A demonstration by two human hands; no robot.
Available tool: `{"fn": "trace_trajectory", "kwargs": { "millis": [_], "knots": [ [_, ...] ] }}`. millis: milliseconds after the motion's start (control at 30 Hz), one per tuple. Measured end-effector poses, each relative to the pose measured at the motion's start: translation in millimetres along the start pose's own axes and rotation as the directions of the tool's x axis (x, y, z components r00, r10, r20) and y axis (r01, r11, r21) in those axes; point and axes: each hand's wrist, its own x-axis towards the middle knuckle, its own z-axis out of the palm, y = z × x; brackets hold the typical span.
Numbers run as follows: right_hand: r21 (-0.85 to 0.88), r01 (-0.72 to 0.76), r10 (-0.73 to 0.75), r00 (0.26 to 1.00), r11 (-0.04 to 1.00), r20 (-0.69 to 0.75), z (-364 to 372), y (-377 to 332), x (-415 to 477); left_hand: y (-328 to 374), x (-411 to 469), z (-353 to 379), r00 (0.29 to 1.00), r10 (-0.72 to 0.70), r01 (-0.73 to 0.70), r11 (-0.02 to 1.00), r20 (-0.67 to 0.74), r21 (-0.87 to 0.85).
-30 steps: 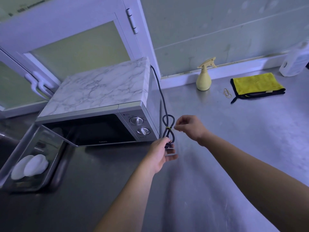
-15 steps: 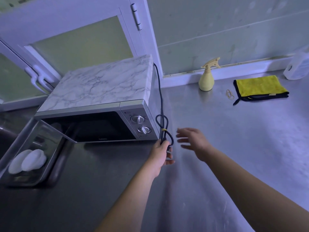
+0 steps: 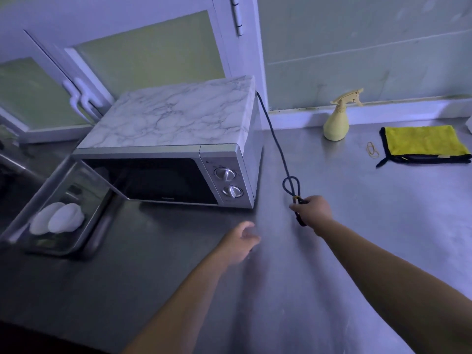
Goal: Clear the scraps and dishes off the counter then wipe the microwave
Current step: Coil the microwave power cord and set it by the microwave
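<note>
Right hand (image 3: 315, 212) now grips cord (image 3: 274, 139), left hand (image 3: 238, 247) withdrawn.

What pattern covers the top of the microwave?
White marble with grey veins, on the microwave, seen in the head view.

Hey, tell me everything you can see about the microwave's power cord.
The power cord is thin, dark and looks rubber-sheathed. It emerges behind the microwave at the rear right corner and runs slack down over the steel counter. Near its free end it is folded into a small loop, cinched by a yellowish band just above the right hand, which grips the bundle; a short dark stub sticks out below the fist. No plug shows. The left hand is apart from it.
</note>
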Motion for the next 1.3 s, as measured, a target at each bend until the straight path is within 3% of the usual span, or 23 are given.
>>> {"fn": "trace_trajectory", "kwargs": {
  "millis": [133,300,400,467,567,700,800,900,1067,1300],
  "knots": [
    [-0.102,0.014,-0.011,1.0,0.995,0.028,29.3,-2.3,19.9,-31.5,-16.5,-30.9,0.995,-0.064,0.053,0.99,-0.076,-0.133],
    [-0.09,0.001,0.001,1.0,0.996,0.025,64.1,-6.8,29.5,-63.1,-39.1,-77.7,0.976,-0.136,0.089,0.962,-0.172,-0.258],
    [-0.252,0.071,-0.065,0.997,0.965,0.031,62.3,-21.0,26.0,-74.5,-42.9,-112.8,0.958,-0.148,0.055,0.936,-0.247,-0.348],
    [-0.263,0.148,-0.156,0.988,0.953,-0.009,58.6,-39.7,17.1,-78.4,-38.8,-141.8,0.935,-0.146,-0.005,0.905,-0.323,-0.425],
    [0.042,0.292,-0.287,0.953,0.955,-0.098,58.1,-85.2,-13.0,-73.9,-25.5,-197.1,0.897,-0.148,-0.121,0.825,-0.417,-0.552],
    [0.395,0.354,-0.337,0.934,0.848,-0.114,72.5,-146.8,-67.1,-49.5,3.3,-281.6,0.885,-0.113,-0.24,0.72,-0.451,-0.651],
    [0.416,0.34,-0.308,0.94,0.843,-0.144,102.3,-175.4,-91.7,-23.6,22.4,-329.4,0.905,-0.091,-0.296,0.567,-0.416,-0.768],
    [0.53,0.258,-0.142,0.958,0.808,-0.249,131.4,-192.6,-103.3,-1.7,37.0,-349.9,0.922,-0.058,-0.306,0.493,-0.382,-0.814],
    [0.668,0.185,0.015,0.959,0.721,-0.282,142.9,-209.1,-98.3,16.0,53.7,-343.3,0.896,-0.11,-0.312,0.533,-0.429,-0.787],
    [0.643,0.108,0.102,0.954,0.758,-0.28,138.7,-220.4,-83.6,19.8,65.1,-345.5,0.9,-0.103,-0.305,0.543,-0.423,-0.782]
  ]
}}
